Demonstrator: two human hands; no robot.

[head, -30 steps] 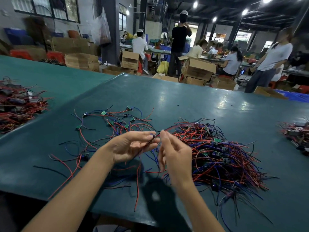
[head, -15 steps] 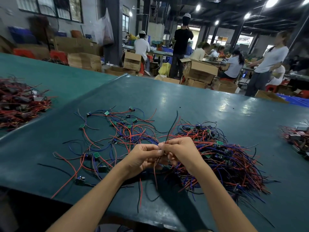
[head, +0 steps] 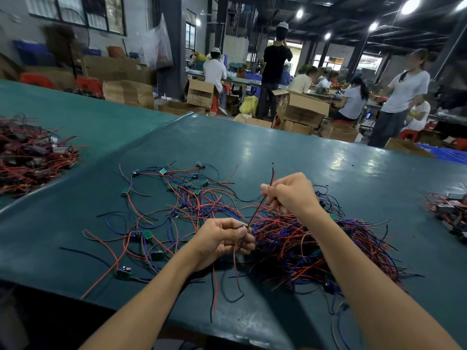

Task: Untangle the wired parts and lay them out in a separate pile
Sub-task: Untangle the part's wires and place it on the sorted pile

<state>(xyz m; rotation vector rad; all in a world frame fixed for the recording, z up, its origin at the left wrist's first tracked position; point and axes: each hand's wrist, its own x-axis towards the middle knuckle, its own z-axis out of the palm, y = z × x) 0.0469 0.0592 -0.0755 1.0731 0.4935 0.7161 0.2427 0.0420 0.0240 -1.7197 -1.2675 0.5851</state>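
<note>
— What did the work surface look like?

— A dark teal, slightly glossy table covering [head: 278,152] caught the reflections of the ceiling lamps [head: 409,5]. A second teal table [head: 83,117] met it on the left, with a seam between them.

— And the room?

— It was a dim workshop. Open brown cardboard boxes [head: 300,107] stood beyond the far edge. A standing person in a black shirt [head: 275,61] and several seated workers were further back.

— Where were the wired parts?

— The tangled heap of red, blue and black wires [head: 328,248] lay near and to the right, under the right forearm. The spread pile of loose wired parts with small green boards [head: 177,198] lay just left of it.

— And the hands?

— The left hand [head: 222,238] had its fingers curled, thumb and forefinger pinching the low end of a red-and-black twin wire [head: 260,205]. The right hand [head: 290,195] had its fingers curled round the same wire higher up. The wire ran taut between them, and its tip stuck out beyond the right hand.

— Was anything hard to see?

— The piece in the left fingers was mostly covered. The right fingertips were hidden behind the hand. A red wire heap [head: 30,157] at far left and another wire heap [head: 449,210] at right were cut off by the frame edges.
</note>
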